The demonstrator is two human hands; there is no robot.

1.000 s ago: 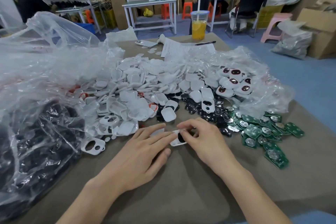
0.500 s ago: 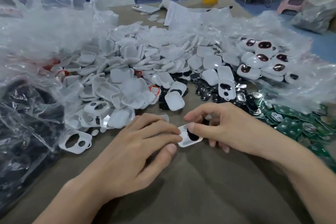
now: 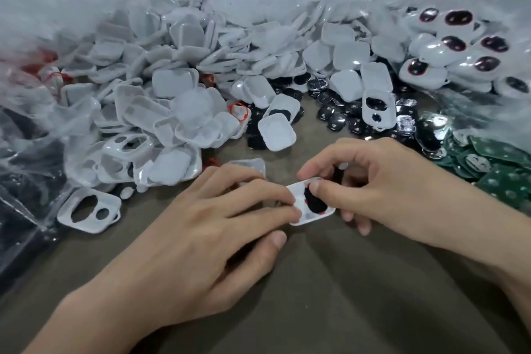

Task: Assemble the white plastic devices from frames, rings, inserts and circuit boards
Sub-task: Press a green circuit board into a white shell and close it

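A small white plastic frame [image 3: 298, 194] with a black insert [image 3: 314, 202] in its opening sits between my hands near the table's front. My left hand [image 3: 212, 227] holds its left end with fingertips and thumb. My right hand [image 3: 382, 184] pinches its right side, thumb pressing on the black insert. A big heap of white shells [image 3: 184, 89] lies behind. Loose black inserts [image 3: 336, 121] sit at centre right, green circuit boards [image 3: 494, 169] at the right. Finished white devices [image 3: 448, 49] with dark windows lie in a bag at the back right.
An empty white frame [image 3: 89, 210] with two openings lies at the left. Clear plastic bags [image 3: 43, 37] bulge along the left side, one with dark parts [image 3: 17, 210]. Red rings [image 3: 240, 112] show among the shells. Brown table surface [image 3: 330, 296] stretches in front.
The camera has tilted down and closer to the table. Both hands keep hold of the same frame; the right thumb has moved onto the black insert.
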